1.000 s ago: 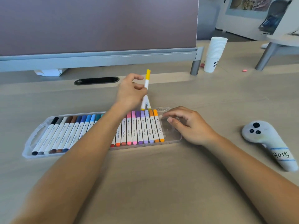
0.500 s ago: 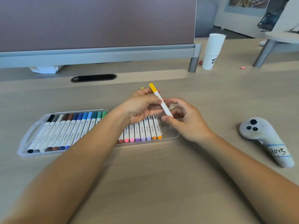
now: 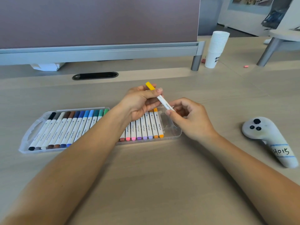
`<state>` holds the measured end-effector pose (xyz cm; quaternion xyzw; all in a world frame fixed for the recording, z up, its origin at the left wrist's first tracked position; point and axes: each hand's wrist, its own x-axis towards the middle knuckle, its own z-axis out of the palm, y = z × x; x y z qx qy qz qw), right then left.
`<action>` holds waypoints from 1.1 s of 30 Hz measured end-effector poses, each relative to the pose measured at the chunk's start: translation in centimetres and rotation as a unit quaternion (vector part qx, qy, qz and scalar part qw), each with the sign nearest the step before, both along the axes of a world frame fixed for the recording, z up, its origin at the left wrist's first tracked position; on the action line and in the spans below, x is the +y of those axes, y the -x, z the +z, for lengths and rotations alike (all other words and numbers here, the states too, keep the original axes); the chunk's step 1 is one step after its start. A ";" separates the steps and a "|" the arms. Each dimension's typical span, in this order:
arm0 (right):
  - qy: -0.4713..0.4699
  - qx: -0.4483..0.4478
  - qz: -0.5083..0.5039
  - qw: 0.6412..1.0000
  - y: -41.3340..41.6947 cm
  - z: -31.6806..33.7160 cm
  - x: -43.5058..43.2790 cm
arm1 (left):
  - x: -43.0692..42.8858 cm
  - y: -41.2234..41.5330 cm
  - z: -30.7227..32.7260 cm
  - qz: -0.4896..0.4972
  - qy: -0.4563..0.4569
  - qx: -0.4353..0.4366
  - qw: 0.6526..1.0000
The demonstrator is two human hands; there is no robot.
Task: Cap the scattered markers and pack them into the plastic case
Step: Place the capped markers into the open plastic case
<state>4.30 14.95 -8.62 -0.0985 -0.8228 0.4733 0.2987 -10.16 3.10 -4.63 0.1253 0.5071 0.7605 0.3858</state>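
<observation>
Markers (image 3: 142, 128) are ranked in the clear plastic case (image 3: 172, 132) on the bench (image 3: 146, 176), the middle of the row being hidden by the left forearm. A gap of bare case floor is left at the right end, beside the orange marker (image 3: 158, 124). Above that gap a yellow-capped marker (image 3: 159, 98) is held tilted: the left hand (image 3: 139, 103) is closed around its upper barrel, and the right hand (image 3: 190, 117) is pinched on its lower end, which is concealed by the fingers.
</observation>
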 end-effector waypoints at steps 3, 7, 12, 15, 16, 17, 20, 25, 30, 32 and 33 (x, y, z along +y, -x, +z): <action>-0.003 -0.010 0.005 1.000 0.0 -0.1 0.0 | 0.0 0.0 -0.1 -0.001 0.003 0.011 1.000; -0.040 -0.026 0.007 0.999 -0.2 0.0 -0.2 | 0.1 -0.1 -0.2 -0.022 0.024 0.031 0.999; -0.129 -0.088 0.045 0.987 -0.6 0.3 -0.3 | 0.2 -0.2 -0.6 -0.009 0.086 0.105 0.991; -0.204 -0.131 0.076 0.967 -0.7 0.6 -0.2 | 0.2 -0.4 -1.2 -0.008 0.155 0.204 0.967; -0.218 -0.141 0.084 0.962 -0.7 0.7 -0.1 | 0.2 -0.4 -1.4 -0.012 0.175 0.236 0.956; -0.228 -0.148 0.092 0.958 -0.7 0.8 0.0 | 0.2 -0.4 -1.5 -0.018 0.195 0.272 0.942; -0.249 -0.151 0.111 0.950 -0.6 0.9 0.4 | 0.4 -0.4 -1.8 -0.035 0.277 0.407 0.870; -0.278 -0.119 0.118 0.946 -0.5 0.8 0.7 | 0.3 -0.2 -2.3 -0.044 0.388 0.572 0.721; -0.288 -0.132 0.123 0.940 -0.2 0.7 0.7 | 0.1 -0.3 -2.7 -0.075 0.445 0.612 0.650; -0.295 -0.143 0.124 0.937 -0.1 0.6 0.6 | 0.1 -0.3 -2.8 -0.074 0.452 0.618 0.639; -0.291 -0.146 0.122 0.938 0.0 0.6 0.6 | 0.1 -0.2 -2.9 -0.075 0.452 0.619 0.637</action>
